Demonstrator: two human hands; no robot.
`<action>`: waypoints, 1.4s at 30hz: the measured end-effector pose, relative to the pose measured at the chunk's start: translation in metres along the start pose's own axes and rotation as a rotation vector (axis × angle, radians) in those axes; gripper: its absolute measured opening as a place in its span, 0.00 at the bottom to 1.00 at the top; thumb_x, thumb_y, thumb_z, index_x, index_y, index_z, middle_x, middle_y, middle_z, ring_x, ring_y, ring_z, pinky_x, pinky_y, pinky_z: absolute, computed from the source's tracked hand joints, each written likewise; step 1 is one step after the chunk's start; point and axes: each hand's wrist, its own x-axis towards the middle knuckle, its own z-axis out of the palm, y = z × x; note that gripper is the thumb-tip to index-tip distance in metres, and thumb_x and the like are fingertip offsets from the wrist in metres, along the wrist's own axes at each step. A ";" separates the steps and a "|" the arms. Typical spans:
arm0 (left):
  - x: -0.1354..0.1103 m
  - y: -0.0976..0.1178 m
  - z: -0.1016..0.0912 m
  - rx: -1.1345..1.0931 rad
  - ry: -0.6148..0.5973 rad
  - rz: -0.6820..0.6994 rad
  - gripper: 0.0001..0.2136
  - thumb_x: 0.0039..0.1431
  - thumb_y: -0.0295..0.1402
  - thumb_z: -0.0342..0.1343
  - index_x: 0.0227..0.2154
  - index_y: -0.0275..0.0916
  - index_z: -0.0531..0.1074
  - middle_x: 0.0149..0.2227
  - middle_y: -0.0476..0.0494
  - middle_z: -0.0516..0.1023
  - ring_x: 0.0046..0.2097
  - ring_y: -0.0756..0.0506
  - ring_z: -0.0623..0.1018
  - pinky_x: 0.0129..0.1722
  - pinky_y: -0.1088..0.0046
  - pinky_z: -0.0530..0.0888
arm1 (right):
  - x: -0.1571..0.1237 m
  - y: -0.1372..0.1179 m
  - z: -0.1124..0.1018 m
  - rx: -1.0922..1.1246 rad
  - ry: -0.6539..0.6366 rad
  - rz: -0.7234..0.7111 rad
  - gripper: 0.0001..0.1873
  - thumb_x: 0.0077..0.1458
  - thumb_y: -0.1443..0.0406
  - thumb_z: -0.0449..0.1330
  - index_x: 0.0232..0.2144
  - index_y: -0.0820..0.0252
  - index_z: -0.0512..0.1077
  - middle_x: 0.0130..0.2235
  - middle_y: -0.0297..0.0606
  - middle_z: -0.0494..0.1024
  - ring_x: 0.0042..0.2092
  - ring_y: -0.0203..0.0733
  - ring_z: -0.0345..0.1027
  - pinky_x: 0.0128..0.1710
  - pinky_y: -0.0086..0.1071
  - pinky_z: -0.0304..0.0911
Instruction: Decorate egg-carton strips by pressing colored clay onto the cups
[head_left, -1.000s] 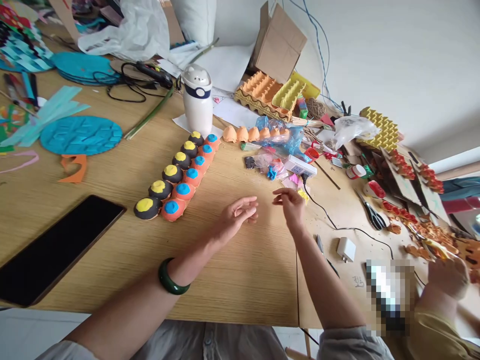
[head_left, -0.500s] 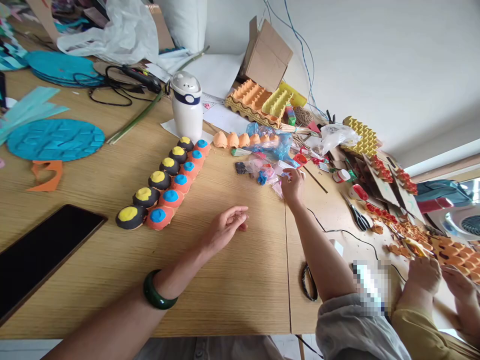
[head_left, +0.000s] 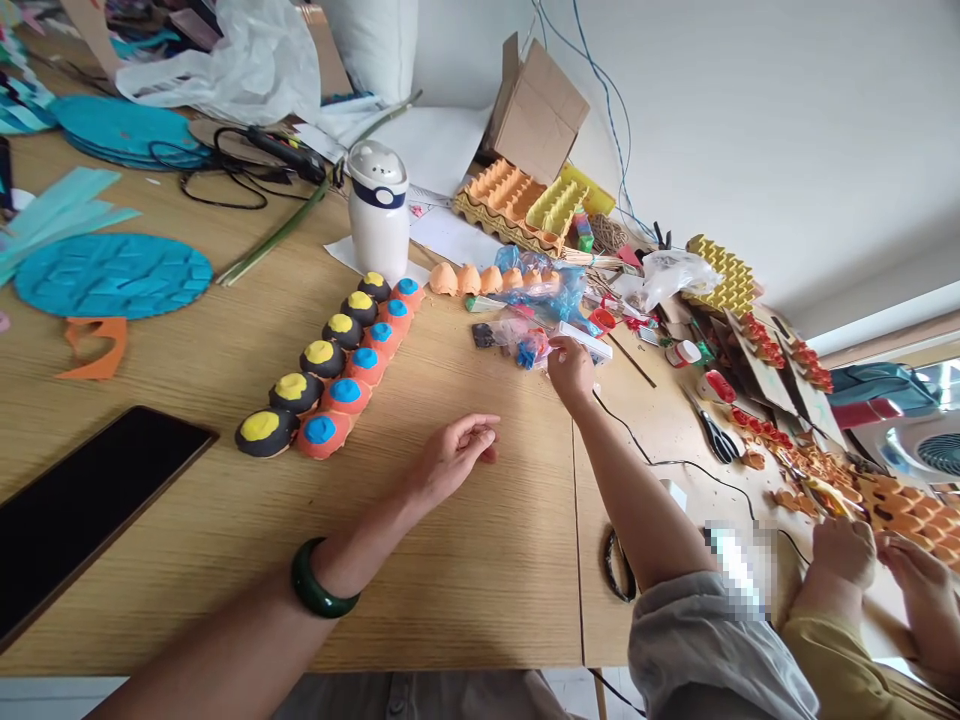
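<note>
Near edge: dark-screened device [head_left: 105, 510] flat on the surface [head_left: 465, 600], left side. Left hand [head_left: 456, 458] is above the surface, grip relaxed, fingers loosely curled, nothing visible in it. Just beyond and to its left, the egg-carton strip [head_left: 366, 366] lies slantwise, cups up: black row capped yellow, orange-red row capped blue, every cup I can see capped. Right hand [head_left: 571, 373] is farther out, at the small clear bags [head_left: 529, 350] of coloured lumps and the white power strip [head_left: 597, 346]; fingertips hidden, so can't tell if that grip has anything. Reads as a fetch step from the bag cluster. Next move calls for a light fingertip pinch on one item, not dragging the neighbours or the black cord [head_left: 637, 443]. Behind the bags: bare orange cups [head_left: 444, 280], partly under blue plastic [head_left: 568, 297].
</note>
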 end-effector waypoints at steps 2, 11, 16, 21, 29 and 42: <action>0.000 0.000 0.000 0.009 -0.002 0.005 0.23 0.56 0.48 0.66 0.49 0.37 0.80 0.39 0.43 0.82 0.34 0.46 0.83 0.40 0.67 0.80 | 0.001 0.004 -0.003 0.005 0.003 0.006 0.18 0.58 0.70 0.53 0.45 0.61 0.80 0.48 0.49 0.84 0.52 0.54 0.75 0.55 0.48 0.69; 0.000 0.001 -0.001 0.046 -0.012 0.004 0.24 0.56 0.48 0.65 0.48 0.36 0.79 0.39 0.41 0.84 0.35 0.45 0.83 0.41 0.67 0.80 | -0.014 0.026 -0.007 0.061 0.072 -0.016 0.14 0.54 0.68 0.55 0.38 0.55 0.79 0.43 0.44 0.84 0.51 0.56 0.73 0.54 0.51 0.69; -0.001 0.003 -0.001 0.055 -0.025 0.003 0.23 0.55 0.48 0.65 0.48 0.36 0.79 0.38 0.42 0.84 0.36 0.45 0.83 0.42 0.65 0.80 | -0.008 0.056 -0.043 0.066 0.166 0.063 0.14 0.53 0.68 0.54 0.37 0.57 0.79 0.43 0.46 0.84 0.48 0.55 0.75 0.53 0.52 0.71; -0.003 0.005 0.000 0.070 -0.037 0.000 0.22 0.55 0.47 0.64 0.46 0.35 0.79 0.38 0.41 0.84 0.35 0.45 0.82 0.42 0.64 0.80 | -0.012 0.078 -0.078 0.066 0.222 0.188 0.14 0.50 0.68 0.54 0.34 0.58 0.79 0.41 0.46 0.86 0.45 0.55 0.79 0.52 0.55 0.71; -0.003 0.007 0.001 0.111 -0.046 -0.006 0.23 0.54 0.48 0.62 0.45 0.35 0.78 0.38 0.41 0.83 0.36 0.45 0.82 0.42 0.64 0.81 | -0.024 0.081 -0.064 0.110 0.153 0.176 0.12 0.50 0.68 0.55 0.32 0.58 0.79 0.38 0.44 0.86 0.44 0.53 0.80 0.52 0.51 0.73; -0.006 0.010 0.002 0.203 -0.044 -0.025 0.20 0.58 0.45 0.60 0.45 0.36 0.80 0.32 0.43 0.83 0.35 0.44 0.83 0.39 0.68 0.77 | 0.015 0.006 -0.013 0.040 -0.020 -0.005 0.16 0.58 0.68 0.54 0.42 0.56 0.80 0.46 0.43 0.87 0.50 0.52 0.79 0.53 0.48 0.74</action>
